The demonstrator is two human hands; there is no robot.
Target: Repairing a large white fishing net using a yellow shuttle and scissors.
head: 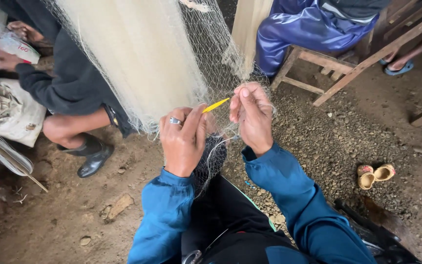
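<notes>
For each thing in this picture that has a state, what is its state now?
left hand: shut on yellow needle, ring on one finger
right hand: pinching net
yellow needle: held, tip toward right hand
net: hanging, bunched
wooden stool: occupied by a person
small shoes: lying on ground, not worn

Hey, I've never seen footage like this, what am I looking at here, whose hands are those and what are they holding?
This is one picture from a camera worn on a person's head, looking down at their own two hands in blue sleeves. The left hand, wearing a ring, holds a thin yellow tool. The right hand pinches the pale fishing net that hangs in front. Below is a dirt and gravel floor. Another person in dark clothes sits at the left, a third in blue trousers on a wooden stool. Small shoes lie at the right.
</notes>
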